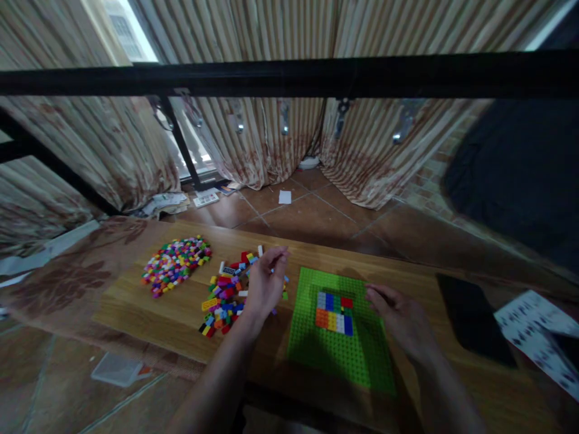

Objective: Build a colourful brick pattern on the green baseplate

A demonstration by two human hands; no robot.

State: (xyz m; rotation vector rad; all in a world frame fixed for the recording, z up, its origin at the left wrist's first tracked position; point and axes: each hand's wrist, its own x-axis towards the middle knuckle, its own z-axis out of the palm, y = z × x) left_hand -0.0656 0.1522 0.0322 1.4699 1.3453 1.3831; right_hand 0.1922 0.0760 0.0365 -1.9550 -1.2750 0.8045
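A green studded baseplate (305,334) lies on the wooden table, with a small block of toy bricks (335,313) in blue, red, orange, yellow and white pressed onto its middle. My left hand (266,283) hovers by the right side of a pile of larger mixed bricks (226,292), its fingers curled together; whatever they pinch is too small to make out. Over the baseplate's right edge is my right hand (400,316), thumb and fingertips closed beside the built bricks. What sits between those fingertips does not show clearly.
A heap of tiny coloured bricks (176,262) is at the table's left end. To the right lie a black flat object (473,316) and a printed sheet (538,331). A black metal bar (289,78) crosses beyond the table. A clear plastic container (115,369) rests on the floor.
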